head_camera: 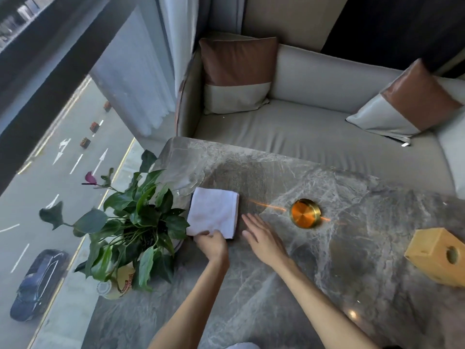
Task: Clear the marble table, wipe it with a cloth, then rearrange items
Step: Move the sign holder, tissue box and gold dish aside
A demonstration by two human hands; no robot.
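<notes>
Left hand pinches near edge of folded white terry cloth on veined grey marble bench; right hand flat, fingers spread, beside it; round brass disc, wooden block nearby

We find no text that reads with certainty. The bottle standing behind the plant carries a yellow label with a red band of lettering, but the leaves cover most of it and the letters are too blurred to make out. The road seen through the window bears white painted arrows, one straight and one combined, plus dashed lane lines. We see no numbers and no brand marks on the wooden block or the brass disc.
</notes>
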